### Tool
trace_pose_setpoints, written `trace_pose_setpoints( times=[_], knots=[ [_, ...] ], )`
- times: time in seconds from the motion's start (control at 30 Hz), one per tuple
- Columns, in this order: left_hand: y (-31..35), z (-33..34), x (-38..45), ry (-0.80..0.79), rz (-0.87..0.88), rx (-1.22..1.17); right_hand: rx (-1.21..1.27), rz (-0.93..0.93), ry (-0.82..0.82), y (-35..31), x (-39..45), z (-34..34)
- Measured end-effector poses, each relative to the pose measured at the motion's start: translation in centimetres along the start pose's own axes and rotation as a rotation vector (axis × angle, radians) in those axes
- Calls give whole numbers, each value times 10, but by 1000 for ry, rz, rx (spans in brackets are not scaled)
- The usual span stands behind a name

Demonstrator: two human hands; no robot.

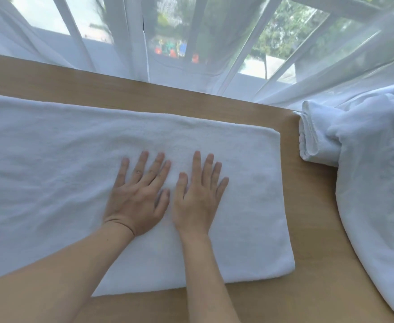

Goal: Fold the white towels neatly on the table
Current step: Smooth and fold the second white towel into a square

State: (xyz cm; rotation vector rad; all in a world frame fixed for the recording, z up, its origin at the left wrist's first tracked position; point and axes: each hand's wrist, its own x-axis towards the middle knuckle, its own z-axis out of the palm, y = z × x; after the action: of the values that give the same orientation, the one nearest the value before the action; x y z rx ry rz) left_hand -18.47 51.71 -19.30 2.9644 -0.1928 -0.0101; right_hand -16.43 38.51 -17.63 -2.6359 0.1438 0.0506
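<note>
Both hands flat on the white towel (214,141)

Left hand (137,197) and right hand (195,197) press it against the counter (308,229) (fingers straight, gripping nothing).

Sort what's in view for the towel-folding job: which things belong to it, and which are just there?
Part of the job:
- flat towel, pressed by both hands
- left hand
- right hand
- rolled towel
- loose towel at the table's right
- table

Just there:
- sheer curtain
- window behind it
</note>
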Motion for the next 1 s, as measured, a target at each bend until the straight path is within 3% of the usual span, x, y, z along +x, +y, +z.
trace_pose_setpoints(
  times=[0.1, 0.23, 0.33, 0.4, 0.47, 0.6, 0.8, 1.0],
  knots=[
    [0, 1, 0, -44, -16, -2, 105, 46, 68, -17, -49, 18],
    [-1, -3, 3, -183, -38, -18, 44, 37, 79, -21, -63, 20],
    [-17, -18, -1, -253, 25, -172, -73, 103, 78, -30, -63, 22],
    [-42, -29, -9, -204, 50, -274, -83, 106, 95, -52, -70, 34],
    [-72, -33, -20, -138, 60, -191, -84, 79, 71, -75, -83, 49],
    [-111, -30, -11, -205, 160, -24, -199, 66, 19, -89, -94, 71],
    [-132, -26, 46, -184, 201, 13, -271, 59, 129, -89, -90, 75],
    [-138, -28, 86, -201, 236, 13, -302, 69, 119, -88, -89, 76]
  ],
)
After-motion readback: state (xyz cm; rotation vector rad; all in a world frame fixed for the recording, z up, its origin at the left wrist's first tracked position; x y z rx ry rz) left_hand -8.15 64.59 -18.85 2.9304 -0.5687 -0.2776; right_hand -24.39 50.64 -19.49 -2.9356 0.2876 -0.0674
